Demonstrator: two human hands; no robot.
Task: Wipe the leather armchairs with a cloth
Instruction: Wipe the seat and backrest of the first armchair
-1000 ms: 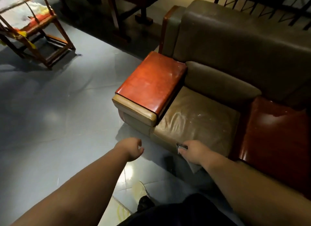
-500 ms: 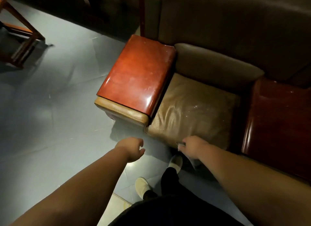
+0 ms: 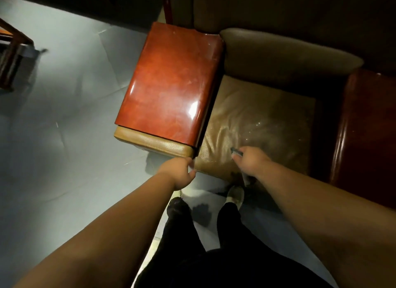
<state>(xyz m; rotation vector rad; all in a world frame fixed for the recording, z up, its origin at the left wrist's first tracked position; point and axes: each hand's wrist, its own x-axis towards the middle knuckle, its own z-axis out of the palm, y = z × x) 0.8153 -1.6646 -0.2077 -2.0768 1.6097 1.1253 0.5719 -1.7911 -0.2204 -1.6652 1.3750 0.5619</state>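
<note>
Cloth: a small dark cloth (image 3: 236,152) shows only as a bit poking out past the far side of the right hand (image 3: 249,162); another scrap seems to hang below the wrist, over the near edge of the seat.
Right grip: the fingers are curled round the cloth, holding it bunched. Most of it is hidden inside the fist, so its size cannot be told.
Why held so: probably to keep a wad under the palm for pressing on the leather.
Seat cushion: the tan leather seat cushion (image 3: 261,120) lies just beyond the right hand, which sits at its near edge. Pale specks and a dull film show at its middle, likely the dust to be wiped.
Armchair: the armchair (image 3: 289,52) has a dark leather back at the far side and a glossy red-brown left armrest (image 3: 171,84) with a tan padded front; a second red-brown right armrest (image 3: 368,127) stands at the right.
Left grip: the left hand (image 3: 180,171) hangs near the front corner of the left armrest, fingers loosely curled, holding nothing; whether it touches the padding cannot be told.
Stage: judged as the start of wiping the seat.
Floor: grey floor (image 3: 64,127) at left; the person's shoes (image 3: 235,196) stand close to the chair front.
</note>
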